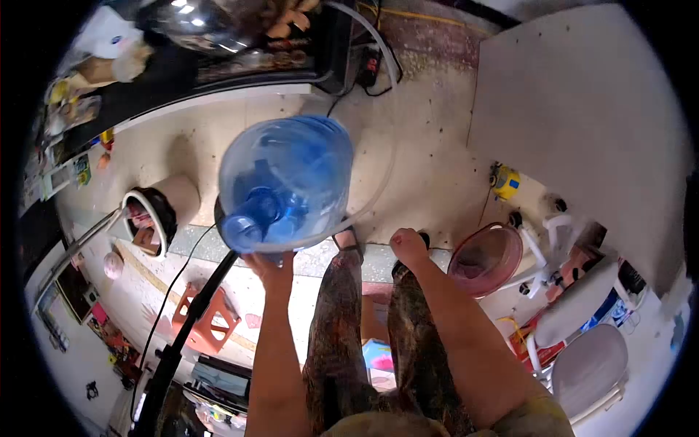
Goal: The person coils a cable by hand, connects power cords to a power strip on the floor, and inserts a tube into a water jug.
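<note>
A large clear blue water jug (295, 171) lies in the middle left of the view, its narrow neck toward me. My left hand (271, 268) is at the jug's near end, with its fingers partly hidden beneath it; it seems to hold the jug there. A pale hose (390, 146) curves down from the top and reaches the jug's near side. My right hand (409, 246) is closed in a loose fist above my right knee, apart from the jug. Whether something small is inside that fist cannot be made out.
A white bin (182, 200) with a black liner stands at the left. A black pole (193, 313) rises beside an orange stool (206, 320). At the right are a pink basin (486, 260), a yellow-blue object (506, 182) and a chair (590, 368). A dark counter (167, 87) runs across the top left.
</note>
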